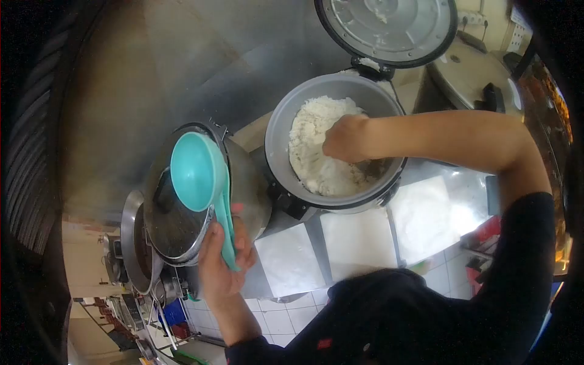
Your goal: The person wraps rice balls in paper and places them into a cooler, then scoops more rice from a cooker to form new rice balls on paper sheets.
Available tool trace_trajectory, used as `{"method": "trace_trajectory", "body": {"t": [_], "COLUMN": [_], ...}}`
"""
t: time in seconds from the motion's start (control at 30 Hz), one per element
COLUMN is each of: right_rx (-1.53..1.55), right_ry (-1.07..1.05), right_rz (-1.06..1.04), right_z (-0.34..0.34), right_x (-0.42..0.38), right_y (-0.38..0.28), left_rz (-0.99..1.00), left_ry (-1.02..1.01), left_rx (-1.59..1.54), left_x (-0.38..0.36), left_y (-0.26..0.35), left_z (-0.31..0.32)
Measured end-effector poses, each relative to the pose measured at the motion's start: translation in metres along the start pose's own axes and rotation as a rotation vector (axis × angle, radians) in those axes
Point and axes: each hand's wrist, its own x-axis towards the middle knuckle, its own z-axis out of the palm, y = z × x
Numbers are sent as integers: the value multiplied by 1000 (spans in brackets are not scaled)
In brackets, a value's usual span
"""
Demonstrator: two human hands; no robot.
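My left hand [227, 258] grips a turquoise plastic ladle [198, 172] by its handle. The ladle's round bowl faces up toward me and looks empty, above the dark lid of a large pot [249, 182]. Inside the open rice cooker [275, 131], my right hand [347, 139] is closed at the white rice [310, 143]. Its fingertips are hidden, so I cannot make out what, if anything, they hold. The cooker's hinged lid [389, 27] stands raised behind the pot.
Three white paper sheets [358, 240] lie in a row on the metal counter in front of the cooker. Another lidded cooker [471, 76] stands to the right. A metal pan [131, 243] is at the left, and a metal wall [213, 48] rises behind.
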Motion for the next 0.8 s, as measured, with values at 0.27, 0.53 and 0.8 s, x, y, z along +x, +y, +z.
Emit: {"method": "trace_trajectory", "body": {"t": [0.27, 0.53, 0.8], "right_rx": [-234, 552, 1071], "right_ry": [-208, 2, 932], "right_rz": [147, 563, 736], "right_z": [2, -6, 119], "right_x": [-44, -105, -142], "right_y": [34, 37, -42], "left_rz": [-93, 59, -600], "left_ry": [136, -220, -1161], "left_rx": [244, 1780, 2607], "left_x": [-35, 95, 244], "left_y": [-10, 13, -97], "left_z": [-17, 22, 51]}}
